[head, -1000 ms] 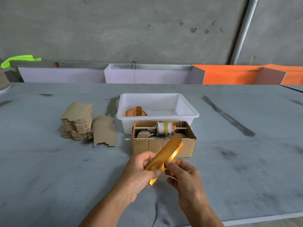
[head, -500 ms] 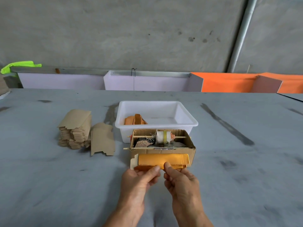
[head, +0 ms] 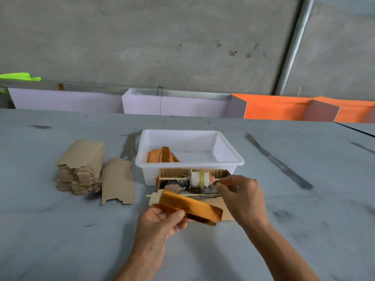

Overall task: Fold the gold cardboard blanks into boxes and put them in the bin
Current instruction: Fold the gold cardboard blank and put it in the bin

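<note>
Holding: the left hand (head: 162,220) is gripping a half-folded gold box (head: 186,205), thumb on top, just in front of the cardboard carton (head: 223,211).
Right hand (head: 241,197): it is reaching over the carton's right end with thumb and forefinger pinched together near a thin wooden stick (head: 168,178); whether they are touching it, I cannot tell.
White bin (head: 231,159): it is sitting at 12 o'clock from the hands, touching the carton's far side, with a few gold boxes (head: 162,156) leaning in its left corner.
Carton contents: a white spool (head: 199,178) with a yellow band is riding on the stick, with scraps lying beneath.
Blanks: a brown stack (head: 81,169) is standing at 10 o'clock on the grey table (head: 60,230), with one loose blank (head: 118,180) lying beside it.
In the way: the carton is standing between the hands and the bin.
</note>
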